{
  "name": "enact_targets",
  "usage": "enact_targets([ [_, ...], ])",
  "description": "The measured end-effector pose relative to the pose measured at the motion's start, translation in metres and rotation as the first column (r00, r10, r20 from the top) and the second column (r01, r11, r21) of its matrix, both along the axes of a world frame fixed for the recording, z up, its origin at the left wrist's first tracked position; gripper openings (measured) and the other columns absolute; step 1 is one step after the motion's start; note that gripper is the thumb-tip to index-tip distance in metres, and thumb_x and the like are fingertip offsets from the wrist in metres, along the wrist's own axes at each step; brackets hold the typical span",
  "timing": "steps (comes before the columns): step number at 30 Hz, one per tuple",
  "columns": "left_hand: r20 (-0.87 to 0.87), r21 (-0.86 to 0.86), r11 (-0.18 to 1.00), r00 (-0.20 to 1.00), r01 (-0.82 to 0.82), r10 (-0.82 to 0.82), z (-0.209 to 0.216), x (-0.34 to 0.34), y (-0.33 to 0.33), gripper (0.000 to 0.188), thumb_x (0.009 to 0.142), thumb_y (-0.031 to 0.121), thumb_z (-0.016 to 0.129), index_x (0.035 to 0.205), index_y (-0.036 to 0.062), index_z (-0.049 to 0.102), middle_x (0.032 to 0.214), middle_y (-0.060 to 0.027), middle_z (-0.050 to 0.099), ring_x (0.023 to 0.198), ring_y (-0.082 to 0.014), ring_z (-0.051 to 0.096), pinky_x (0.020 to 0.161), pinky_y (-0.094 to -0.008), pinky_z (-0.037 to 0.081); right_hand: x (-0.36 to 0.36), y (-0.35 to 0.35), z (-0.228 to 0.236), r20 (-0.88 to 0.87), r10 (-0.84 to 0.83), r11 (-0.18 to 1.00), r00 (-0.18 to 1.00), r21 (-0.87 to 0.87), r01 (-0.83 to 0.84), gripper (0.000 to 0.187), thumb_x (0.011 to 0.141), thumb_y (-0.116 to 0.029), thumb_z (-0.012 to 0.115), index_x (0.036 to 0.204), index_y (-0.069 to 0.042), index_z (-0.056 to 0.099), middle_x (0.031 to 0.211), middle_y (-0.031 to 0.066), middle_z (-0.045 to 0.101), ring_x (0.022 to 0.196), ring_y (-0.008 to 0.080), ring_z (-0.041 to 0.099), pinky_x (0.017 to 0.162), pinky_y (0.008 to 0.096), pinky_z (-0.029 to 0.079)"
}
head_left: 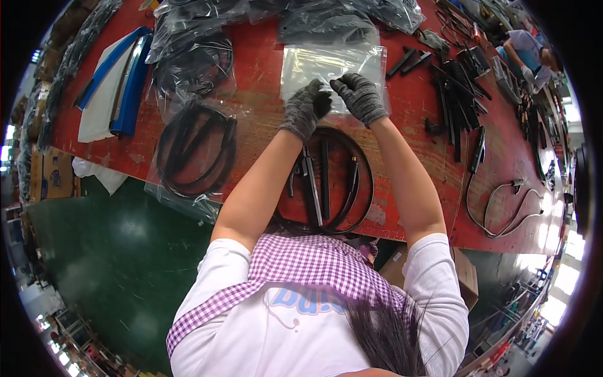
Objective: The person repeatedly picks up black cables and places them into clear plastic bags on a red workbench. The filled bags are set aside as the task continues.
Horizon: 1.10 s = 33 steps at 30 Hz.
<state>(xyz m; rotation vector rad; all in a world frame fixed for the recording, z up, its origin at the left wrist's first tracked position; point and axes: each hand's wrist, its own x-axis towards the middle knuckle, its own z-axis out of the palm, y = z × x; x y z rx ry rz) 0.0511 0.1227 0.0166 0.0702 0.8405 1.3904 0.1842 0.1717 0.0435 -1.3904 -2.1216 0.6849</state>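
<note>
Two hands (308, 108) (360, 99) at bags (333, 60); bagged coil (230, 139) nearby.

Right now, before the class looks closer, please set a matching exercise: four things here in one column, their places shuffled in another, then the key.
1. Clear flat plastic
2. Blue pieces
3. Pale cord
4. Loose black coil

A. Near the right end of the red table
B. Between the forearms
C. At the gloved left hand and right hand
D. Toward the table's left end

Pairs: 1-C, 2-D, 3-A, 4-B

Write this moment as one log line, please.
left hand: over clear plastic; right hand: over clear plastic; near body: black coil; leftward: bagged coil
</note>
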Motion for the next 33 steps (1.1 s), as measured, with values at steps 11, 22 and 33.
enact_targets([
  [11,-0.618,-0.025,0.997,0.783,0.072,-0.072,-0.001,-0.031,-0.028,0.029,0.079,0.032,0.066,0.077,0.0035,0.061,0.064,-0.0042,0.06,0.054,-0.0112,0.055,0.047,-0.0247,0.044,-0.01,-0.079,0.026,0.355,0.026,0.855,0.934,0.476,-0.205,0.025,0.075,-0.029,0.065,0.095,-0.016,0.06,0.116,0.008,0.051,0.103,0.0249,0.048,0.085,0.0389,0.039],
  [22,-0.972,-0.235,0.949,-0.057,0.209,-0.228,0.025,-0.025,-0.024,0.047,0.079,0.043,0.06,0.101,0.0013,0.059,0.085,-0.0162,0.064,0.076,-0.0261,0.062,0.066,-0.0362,0.05,0.045,-0.058,-0.011,0.729,-0.191,0.958,0.657,0.285,-0.037,0.024,0.08,-0.022,0.051,0.101,-0.019,0.061,0.109,0.0074,0.056,0.097,0.0254,0.054,0.077,0.0397,0.045],
  [33,-0.62,-0.108,0.984,-0.783,0.142,0.045,-0.008,-0.068,-0.018,0.036,0.081,0.024,0.05,0.116,0.0159,0.052,0.082,-0.0167,0.06,0.074,-0.0348,0.06,0.067,-0.0432,0.048,0.04,-0.054,-0.025,0.691,-0.062,0.989,0.721,-0.053,0.136,0.046,0.085,-0.02,0.043,0.131,-0.024,0.038,0.083,0.0108,0.061,0.077,0.0254,0.061,0.065,0.04,0.05],
])
